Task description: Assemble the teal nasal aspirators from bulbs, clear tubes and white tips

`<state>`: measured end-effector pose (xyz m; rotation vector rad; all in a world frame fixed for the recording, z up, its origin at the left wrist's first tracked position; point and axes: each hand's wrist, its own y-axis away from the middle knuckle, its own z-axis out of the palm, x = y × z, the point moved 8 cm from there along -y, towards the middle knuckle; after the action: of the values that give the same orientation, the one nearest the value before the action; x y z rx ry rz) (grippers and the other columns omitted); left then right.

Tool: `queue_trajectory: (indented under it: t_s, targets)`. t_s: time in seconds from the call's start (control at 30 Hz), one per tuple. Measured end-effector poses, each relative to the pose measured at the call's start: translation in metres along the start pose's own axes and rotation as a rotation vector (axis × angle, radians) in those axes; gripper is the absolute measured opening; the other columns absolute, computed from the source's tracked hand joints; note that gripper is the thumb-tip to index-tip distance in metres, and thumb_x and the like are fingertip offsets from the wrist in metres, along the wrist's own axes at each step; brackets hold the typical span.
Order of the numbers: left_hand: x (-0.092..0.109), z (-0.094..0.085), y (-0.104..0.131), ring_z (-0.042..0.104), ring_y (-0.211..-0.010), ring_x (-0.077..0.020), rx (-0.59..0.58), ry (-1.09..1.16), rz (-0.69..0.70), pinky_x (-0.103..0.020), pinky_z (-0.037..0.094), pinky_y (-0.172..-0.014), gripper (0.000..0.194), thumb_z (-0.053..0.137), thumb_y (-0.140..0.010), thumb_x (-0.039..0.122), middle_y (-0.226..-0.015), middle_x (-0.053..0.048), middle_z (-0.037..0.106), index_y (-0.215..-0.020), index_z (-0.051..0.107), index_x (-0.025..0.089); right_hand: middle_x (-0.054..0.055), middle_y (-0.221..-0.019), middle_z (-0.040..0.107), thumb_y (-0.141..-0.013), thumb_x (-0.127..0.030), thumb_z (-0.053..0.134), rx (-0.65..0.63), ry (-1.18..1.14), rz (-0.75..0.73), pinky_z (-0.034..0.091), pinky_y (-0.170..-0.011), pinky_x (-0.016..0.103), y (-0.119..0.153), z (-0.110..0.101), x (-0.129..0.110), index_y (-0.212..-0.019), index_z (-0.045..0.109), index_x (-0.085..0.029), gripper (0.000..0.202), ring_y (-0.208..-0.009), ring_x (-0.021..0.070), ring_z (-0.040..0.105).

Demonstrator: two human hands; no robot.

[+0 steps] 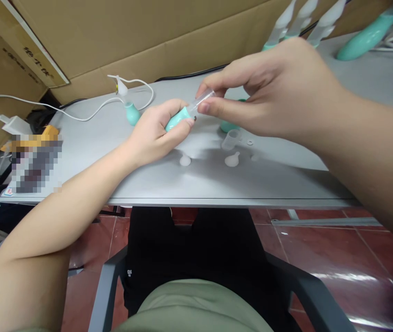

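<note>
My left hand (161, 127) is wrapped round a teal handle (178, 119), which points up and to the right. A clear tube (199, 102) stands at the upper end of that handle, and my right hand (268, 87) pinches the tube between thumb and fingers. Handle and tube touch end to end. Below the hands, two small white tips (185, 160) (231, 159) lie on the grey table (148, 184). A translucent cup (231, 139) and a small white ring (249, 142) are beside them. Behind my right hand, a teal piece (229, 126) is partly hidden.
At the left back are a small teal bulb (132, 113), a white tip (121, 86), a white cable (89, 118) and a charger (17, 125). Assembled white-tipped devices (325, 23) and a teal body (365, 40) stand or lie at the right back. Cardboard (130, 32) borders the table.
</note>
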<state>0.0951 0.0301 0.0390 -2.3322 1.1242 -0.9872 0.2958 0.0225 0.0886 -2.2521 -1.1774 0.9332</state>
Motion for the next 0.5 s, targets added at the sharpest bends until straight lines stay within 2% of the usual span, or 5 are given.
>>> queue_trajectory:
  t_s: [0.17,0.37,0.5]
  targets:
    - [0.0017,-0.0002,-0.0005,0.080,-0.089,-0.0258,0.001,-0.039,-0.057,-0.050,0.074,-0.088,0.034,0.063,-0.127,0.055,-0.092,-0.002,0.072,-0.104,0.069,0.030,-0.002,-0.081,0.071,-0.110,-0.035,0.076,0.026,-0.062,-0.006,0.046,-0.081,0.042,-0.0014,0.0022,-0.0060,-0.094,0.086,-0.029,0.020,-0.075,0.0175,0.049]
    - [-0.0008,-0.0009,-0.0022,0.080,-0.090,-0.0258,-0.009,-0.072,-0.099,-0.050,0.076,-0.093,0.037,0.065,-0.126,0.057,-0.093,-0.003,0.074,-0.100,0.068,0.030,-0.002,-0.097,0.087,-0.114,-0.037,0.080,0.012,0.032,-0.013,0.054,-0.080,0.044,-0.0002,0.0041,-0.0058,-0.101,0.092,-0.036,0.017,-0.078,0.0210,0.066]
    - [0.0009,-0.0007,-0.0015,0.080,-0.094,-0.0279,-0.039,-0.036,-0.103,-0.050,0.074,-0.094,0.039,0.067,-0.125,0.064,-0.095,-0.004,0.077,-0.106,0.073,0.030,-0.002,-0.094,0.084,-0.114,-0.036,0.078,-0.023,-0.032,-0.027,0.047,-0.075,0.042,-0.0005,0.0065,-0.0066,-0.103,0.092,-0.035,0.017,-0.076,0.0198,0.056]
